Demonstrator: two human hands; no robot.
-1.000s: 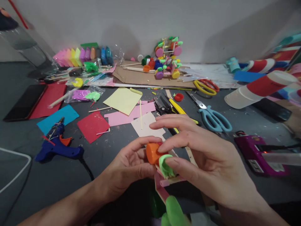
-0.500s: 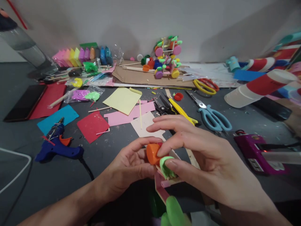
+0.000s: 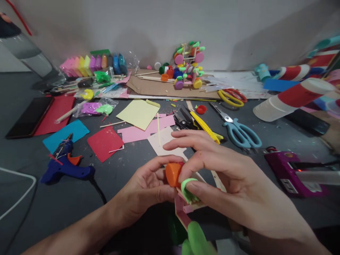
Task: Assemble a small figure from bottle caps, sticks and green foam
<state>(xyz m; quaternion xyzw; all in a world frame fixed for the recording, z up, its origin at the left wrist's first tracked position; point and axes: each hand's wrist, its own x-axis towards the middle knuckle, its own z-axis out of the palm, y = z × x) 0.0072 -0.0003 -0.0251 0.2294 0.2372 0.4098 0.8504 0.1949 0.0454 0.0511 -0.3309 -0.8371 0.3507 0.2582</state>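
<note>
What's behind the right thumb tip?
Part of a light green piece shows past the thumb tip of the right hand; whatever lies directly behind the thumb is covered.

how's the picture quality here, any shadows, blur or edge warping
Head view: dim light, broad shadows on the pale grey wall; head view, left edge: the clear bottle with a dark cap looks slanted and stretched, likely lens distortion; head view, lower centre: the orange cylinder is fairly sharp, but below the bare left hand it's nearly black.

Tabletop [image 3: 271, 136] right half: passable lane between blue scissors [image 3: 241, 134] and red-banded bottle [image 3: 294, 98]; purple box [image 3: 284, 170] blocks near right edge. Left half: glue gun [image 3: 66, 168] and black cable [image 3: 98, 190] obstruct.
</note>
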